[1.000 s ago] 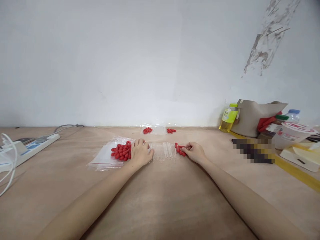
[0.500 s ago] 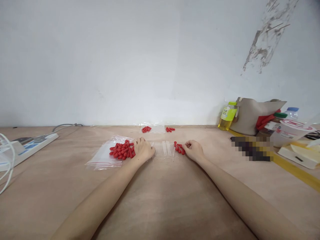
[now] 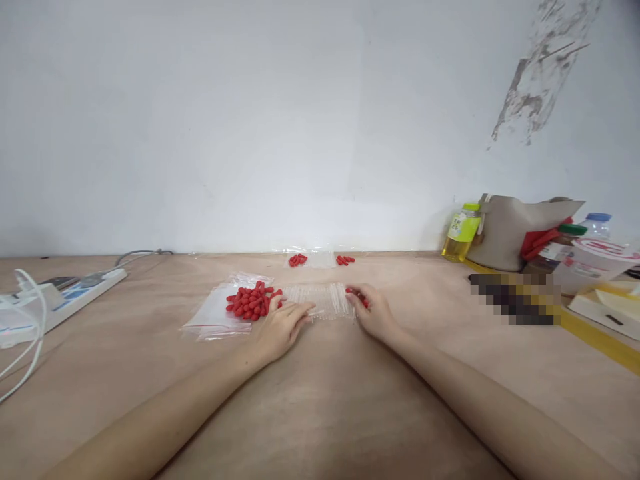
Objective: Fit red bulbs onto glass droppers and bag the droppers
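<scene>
A row of clear thin tubes [image 3: 320,298] lies on the wooden table [image 3: 320,400] between my hands. My left hand [image 3: 280,325] rests flat by the row's left end, fingers stretched and touching the tubes, with nothing gripped. A heap of red caps [image 3: 250,301] sits on a clear zip bag [image 3: 213,313] just left of it. My right hand [image 3: 373,312] lies at the row's right end, fingers curled over a few red caps [image 3: 364,301] that peek out beneath them.
Two small groups of red caps [image 3: 297,259] lie near the wall. A power strip with white cables [image 3: 55,297] is at the left. At the right stand a yellow-green bottle [image 3: 461,233], a beige bag [image 3: 515,230], containers and yellow tape.
My left hand slid back off the red heap toward me and opened flat beside the tubes. My right hand moved left over its small group of red caps, covering most of them.
</scene>
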Motion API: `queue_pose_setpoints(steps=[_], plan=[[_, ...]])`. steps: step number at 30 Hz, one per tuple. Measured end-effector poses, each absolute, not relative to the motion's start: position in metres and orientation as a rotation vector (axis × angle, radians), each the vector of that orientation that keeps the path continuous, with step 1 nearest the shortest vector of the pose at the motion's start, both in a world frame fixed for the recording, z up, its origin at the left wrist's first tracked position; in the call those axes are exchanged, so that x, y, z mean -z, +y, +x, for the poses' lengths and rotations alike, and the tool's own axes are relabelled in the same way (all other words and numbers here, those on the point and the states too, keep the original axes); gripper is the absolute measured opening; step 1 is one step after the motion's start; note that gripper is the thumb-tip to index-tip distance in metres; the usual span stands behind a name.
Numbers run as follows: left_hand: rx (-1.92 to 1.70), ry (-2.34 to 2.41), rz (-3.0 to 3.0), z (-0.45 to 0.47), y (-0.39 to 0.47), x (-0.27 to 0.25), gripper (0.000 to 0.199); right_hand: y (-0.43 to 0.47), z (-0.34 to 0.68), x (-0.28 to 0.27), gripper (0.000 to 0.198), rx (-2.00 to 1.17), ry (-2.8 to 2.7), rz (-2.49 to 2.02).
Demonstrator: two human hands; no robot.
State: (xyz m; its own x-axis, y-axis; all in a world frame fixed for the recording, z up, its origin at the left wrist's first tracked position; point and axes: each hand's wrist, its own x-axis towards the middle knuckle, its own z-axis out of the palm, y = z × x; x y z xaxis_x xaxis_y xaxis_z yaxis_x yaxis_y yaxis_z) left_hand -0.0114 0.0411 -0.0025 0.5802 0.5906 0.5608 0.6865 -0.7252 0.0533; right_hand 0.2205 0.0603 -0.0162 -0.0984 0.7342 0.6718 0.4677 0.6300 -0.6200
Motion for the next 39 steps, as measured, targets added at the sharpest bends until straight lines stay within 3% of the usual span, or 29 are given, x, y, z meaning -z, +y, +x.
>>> queue_pose_setpoints(steps=[8,26,39], plan=[[0.886,-1.034,-2.659,-0.009,0.032,0.004,0.019,0.029,0.201,0.018,0.019,-0.149,-2.114,-0.832],[0.967,-0.824,-2.692,-0.001,0.04,0.009,0.028,0.034,0.207,0.023,0.014,-0.297,-2.056,-0.816],[0.873,-0.728,-2.69,-0.002,0.037,0.013,0.032,0.032,0.207,0.025,0.015,-0.177,-2.196,-0.696]])
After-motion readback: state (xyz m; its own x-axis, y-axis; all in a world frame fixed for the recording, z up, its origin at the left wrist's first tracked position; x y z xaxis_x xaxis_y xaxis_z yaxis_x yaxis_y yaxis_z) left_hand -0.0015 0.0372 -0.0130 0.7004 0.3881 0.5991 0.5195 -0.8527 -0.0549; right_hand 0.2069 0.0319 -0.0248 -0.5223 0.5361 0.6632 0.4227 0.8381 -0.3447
